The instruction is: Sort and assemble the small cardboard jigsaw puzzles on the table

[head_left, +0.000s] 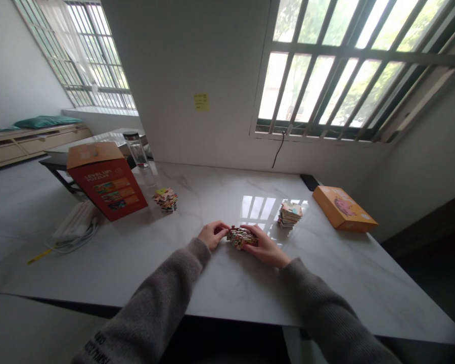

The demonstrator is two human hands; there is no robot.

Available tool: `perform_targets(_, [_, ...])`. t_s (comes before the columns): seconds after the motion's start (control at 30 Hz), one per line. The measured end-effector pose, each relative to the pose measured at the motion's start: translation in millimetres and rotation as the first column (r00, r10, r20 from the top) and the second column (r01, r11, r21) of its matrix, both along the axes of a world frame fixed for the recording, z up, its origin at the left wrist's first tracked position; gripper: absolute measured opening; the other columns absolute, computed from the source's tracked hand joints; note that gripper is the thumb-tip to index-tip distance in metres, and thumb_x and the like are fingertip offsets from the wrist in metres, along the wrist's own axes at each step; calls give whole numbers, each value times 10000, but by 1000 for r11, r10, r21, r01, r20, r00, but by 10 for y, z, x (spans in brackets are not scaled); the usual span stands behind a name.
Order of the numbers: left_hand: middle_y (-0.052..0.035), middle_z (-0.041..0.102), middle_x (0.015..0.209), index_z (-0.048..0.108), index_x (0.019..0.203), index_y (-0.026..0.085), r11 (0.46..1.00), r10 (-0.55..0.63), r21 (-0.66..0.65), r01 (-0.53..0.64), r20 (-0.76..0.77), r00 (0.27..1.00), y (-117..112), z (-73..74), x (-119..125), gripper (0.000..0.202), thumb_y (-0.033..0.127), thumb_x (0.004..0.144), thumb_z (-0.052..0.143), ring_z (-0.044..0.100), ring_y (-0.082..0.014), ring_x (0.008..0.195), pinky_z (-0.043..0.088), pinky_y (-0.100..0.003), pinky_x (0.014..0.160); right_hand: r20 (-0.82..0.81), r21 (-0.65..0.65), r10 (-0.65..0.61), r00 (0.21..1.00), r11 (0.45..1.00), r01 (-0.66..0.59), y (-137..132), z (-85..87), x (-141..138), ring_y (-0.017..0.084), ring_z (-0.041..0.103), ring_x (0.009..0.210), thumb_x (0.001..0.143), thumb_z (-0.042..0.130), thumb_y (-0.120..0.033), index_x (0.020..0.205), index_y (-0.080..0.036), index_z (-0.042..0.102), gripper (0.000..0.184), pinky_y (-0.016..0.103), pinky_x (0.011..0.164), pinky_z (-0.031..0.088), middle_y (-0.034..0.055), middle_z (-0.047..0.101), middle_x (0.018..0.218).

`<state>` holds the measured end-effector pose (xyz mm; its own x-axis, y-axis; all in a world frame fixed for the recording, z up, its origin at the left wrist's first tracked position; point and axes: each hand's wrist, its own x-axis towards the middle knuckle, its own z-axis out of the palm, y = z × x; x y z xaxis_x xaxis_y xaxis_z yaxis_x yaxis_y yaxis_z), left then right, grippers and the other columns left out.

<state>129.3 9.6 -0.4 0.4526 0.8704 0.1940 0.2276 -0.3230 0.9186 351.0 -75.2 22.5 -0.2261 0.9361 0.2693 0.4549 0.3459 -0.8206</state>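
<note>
A stack of jigsaw puzzle pieces point(239, 238) lies on its side on the white marble-patterned table point(220, 296), close in front of me. My right hand point(267, 247) is wrapped round its right end, thumb in front and fingers behind. At the opposite end my left hand point(213, 235) has its thumb and fingertips pinched on the edge pieces. Beyond my right hand stands another stack of puzzle pieces point(289, 216), upright. A third, uneven stack point(166, 200) is farther back on the left.
On the left stand a red puzzle box point(108, 184) and a clear bottle point(136, 151), with a white power strip and cable point(74, 225) and a yellow pencil-like stick point(40, 256) nearby. An orange box point(344, 208) and a black phone-like object point(309, 182) lie at the right.
</note>
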Motion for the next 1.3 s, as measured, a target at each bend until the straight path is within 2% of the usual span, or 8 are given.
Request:
perform_targets(0.17, [-34, 691, 725, 698, 855, 156, 983, 173, 94, -160, -146, 974, 64, 3, -75, 206, 329, 814, 593, 607, -157, 662, 461, -258, 626, 7, -22, -84, 996, 996, 84, 30, -27, 101, 212, 624, 1000, 763, 745, -300, 1209, -210, 618, 473, 365, 935, 513, 60, 575, 1101])
perform_targets(0.33, [-14, 732, 778, 727, 895, 210, 971, 234, 121, -205, -315, 920, 122, -8, -185, 197, 331, 820, 592, 644, -160, 706, 483, -256, 681, -37, -67, -206, 978, 977, 204, 101, -62, 269, 240, 612, 1115, 851, 651, -409, 1276, -215, 588, 471, 409, 1017, 461, 83, 639, 1206])
perform_targets(0.43, [-5, 747, 812, 730, 909, 230, 968, 251, 119, -223, -370, 895, 115, 27, -225, 191, 331, 822, 593, 660, -160, 739, 489, -256, 717, -48, -103, -257, 965, 962, 251, 155, -52, 362, 249, 652, 1042, 866, 625, -449, 1234, -197, 617, 446, 420, 964, 496, 93, 691, 1150])
perform_targets(0.77, [0, 728, 812, 732, 869, 229, 971, 229, 172, -165, -478, 848, -11, 167, -195, 172, 319, 841, 588, 629, -163, 747, 449, -308, 814, 26, 128, -268, 963, 956, 262, 316, -76, 478, 240, 626, 1058, 854, 655, -416, 1195, -219, 640, 394, 407, 991, 477, 88, 636, 1152])
perform_targets(0.97, [-35, 677, 907, 723, 775, 244, 942, 187, 334, 4, -537, 822, -282, 109, 31, 138, 352, 824, 652, 575, -251, 989, 384, -429, 929, 15, 130, -265, 964, 956, 261, 340, -104, 434, 227, 613, 1044, 859, 650, -391, 1205, -214, 640, 389, 382, 988, 477, 78, 582, 1131])
perform_targets(1.1, [-42, 647, 902, 693, 984, 233, 930, 140, 366, 35, -440, 887, -301, 54, 89, 186, 310, 817, 665, 563, -243, 948, 419, -433, 928, -12, 99, -235, 972, 967, 235, 352, -107, 334, 222, 620, 1045, 872, 635, -369, 1217, -220, 631, 376, 384, 981, 484, 74, 600, 1119])
perform_targets(1.2, [-75, 618, 1073, 551, 1288, 204, 935, 80, 354, 23, -273, 959, -168, 46, 39, 523, 325, 801, 696, 563, -235, 977, 469, -422, 933, -40, 98, -145, 989, 984, 148, 390, -109, 157, 225, 613, 1097, 847, 677, -341, 1239, -232, 606, 414, 387, 1002, 478, 79, 612, 1179])
perform_targets(1.3, [-104, 537, 1268, 402, 1443, 229, 938, -18, 337, 78, -180, 983, -27, 46, -10, 794, 395, 756, 762, 538, -263, 1131, 475, -435, 995, -114, 67, -29, 993, 997, 36, 465, -111, -62, 216, 633, 1101, 812, 724, -309, 1278, -246, 559, 499, 384, 989, 501, 80, 629, 1229])
